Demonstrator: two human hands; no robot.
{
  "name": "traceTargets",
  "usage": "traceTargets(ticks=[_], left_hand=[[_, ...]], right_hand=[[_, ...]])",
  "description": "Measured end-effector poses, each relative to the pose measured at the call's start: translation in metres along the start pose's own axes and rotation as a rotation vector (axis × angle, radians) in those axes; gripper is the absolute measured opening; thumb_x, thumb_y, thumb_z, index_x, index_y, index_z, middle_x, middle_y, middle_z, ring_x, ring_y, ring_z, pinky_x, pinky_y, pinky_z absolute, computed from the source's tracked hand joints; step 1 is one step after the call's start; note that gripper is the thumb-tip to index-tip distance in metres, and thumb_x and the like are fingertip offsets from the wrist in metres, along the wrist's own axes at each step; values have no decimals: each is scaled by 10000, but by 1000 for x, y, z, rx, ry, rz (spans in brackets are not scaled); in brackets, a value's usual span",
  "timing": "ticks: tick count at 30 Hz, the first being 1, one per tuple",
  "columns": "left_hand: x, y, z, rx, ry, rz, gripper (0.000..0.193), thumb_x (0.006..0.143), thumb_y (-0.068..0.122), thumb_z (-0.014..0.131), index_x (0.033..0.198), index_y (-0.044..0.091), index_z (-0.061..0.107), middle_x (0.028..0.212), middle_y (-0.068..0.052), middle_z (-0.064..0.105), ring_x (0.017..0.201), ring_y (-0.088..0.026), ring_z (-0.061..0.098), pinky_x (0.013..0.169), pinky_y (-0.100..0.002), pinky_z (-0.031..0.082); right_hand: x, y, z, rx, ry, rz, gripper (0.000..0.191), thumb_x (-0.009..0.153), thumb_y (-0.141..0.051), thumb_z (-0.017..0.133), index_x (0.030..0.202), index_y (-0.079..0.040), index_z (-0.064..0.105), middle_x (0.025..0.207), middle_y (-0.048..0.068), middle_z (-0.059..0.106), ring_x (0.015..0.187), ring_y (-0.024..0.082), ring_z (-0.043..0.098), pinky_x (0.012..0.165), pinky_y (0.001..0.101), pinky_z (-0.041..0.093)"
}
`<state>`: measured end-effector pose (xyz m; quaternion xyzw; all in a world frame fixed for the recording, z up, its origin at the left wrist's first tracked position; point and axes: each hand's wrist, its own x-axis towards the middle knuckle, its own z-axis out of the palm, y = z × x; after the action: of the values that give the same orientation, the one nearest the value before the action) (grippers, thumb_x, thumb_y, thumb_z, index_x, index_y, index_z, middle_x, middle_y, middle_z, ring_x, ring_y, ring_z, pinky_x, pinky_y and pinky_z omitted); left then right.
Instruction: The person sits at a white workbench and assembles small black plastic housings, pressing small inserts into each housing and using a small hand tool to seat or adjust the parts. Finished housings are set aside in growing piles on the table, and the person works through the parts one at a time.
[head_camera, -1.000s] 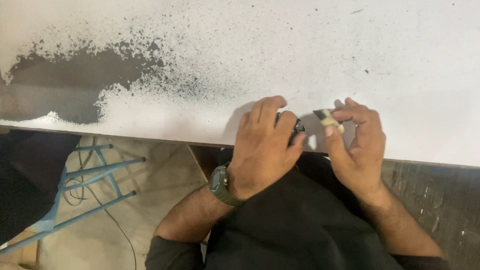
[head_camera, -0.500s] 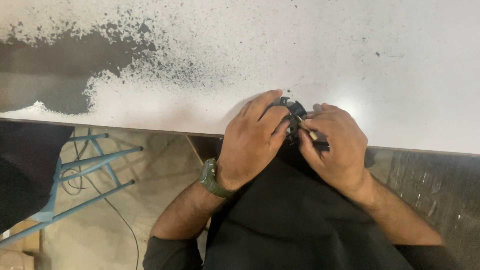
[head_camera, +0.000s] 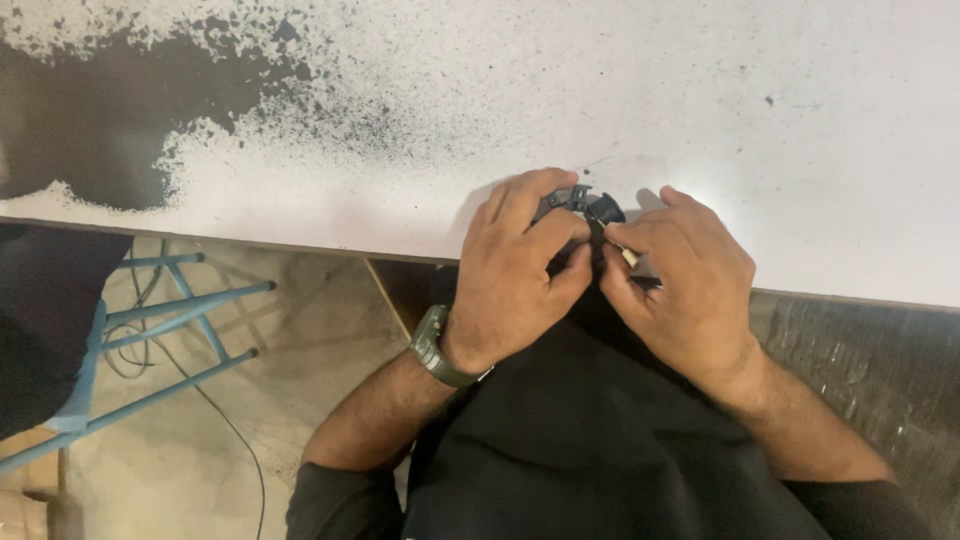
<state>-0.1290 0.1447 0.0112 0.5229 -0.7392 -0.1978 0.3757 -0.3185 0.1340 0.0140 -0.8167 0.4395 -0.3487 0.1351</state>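
My left hand (head_camera: 520, 270) is closed around a small black plastic part (head_camera: 588, 205) at the near edge of the white table (head_camera: 400, 130). Only the top of the part shows above my fingers. My right hand (head_camera: 685, 280) is pinched on a thin pale tool (head_camera: 628, 256) whose tip touches the black part. The two hands press close together over my dark shirt. A dark green wristwatch (head_camera: 436, 348) sits on my left wrist.
The white tabletop has a large worn dark patch (head_camera: 110, 110) at the far left with black speckles spreading right. Below the table edge on the left stands a blue metal frame (head_camera: 170, 320) with a thin cable (head_camera: 235, 430) on the beige floor.
My right hand has turned over and closed in on the black part; the pale piece it held up a second ago is now mostly hidden. The view has shifted slightly right.
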Motion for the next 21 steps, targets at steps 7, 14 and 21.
traceTargets(ticks=[7, 14, 21], left_hand=[[3, -3, 17, 59, 94, -20, 165, 834, 90, 763, 947, 85, 643, 1327, -69, 609, 1225, -290, 580, 1041, -488, 430], [1, -9, 28, 69, 151, 0, 160, 810, 38, 705, 913, 64, 585, 1317, -78, 591, 1232, -301, 583, 1044, -491, 427], [-1, -12, 30, 69, 158, 10, 160, 818, 36, 704, 910, 69, 577, 1324, -80, 593, 1230, -296, 591, 1041, -485, 431]], right_hand=[[2, 1, -1, 18, -11, 8, 268, 873, -2, 809, 1083, -66, 655, 1013, 86, 716, 1068, 316, 718, 1094, 487, 562], [-5, 2, -5, 27, -2, -24, 296, 883, -5, 814, 1121, -54, 645, 1071, 94, 722, 1136, 324, 720, 1097, 487, 560], [-5, 6, -1, -60, -32, -58, 273, 869, -6, 837, 1076, -77, 674, 1042, 85, 720, 1055, 292, 726, 1101, 481, 564]])
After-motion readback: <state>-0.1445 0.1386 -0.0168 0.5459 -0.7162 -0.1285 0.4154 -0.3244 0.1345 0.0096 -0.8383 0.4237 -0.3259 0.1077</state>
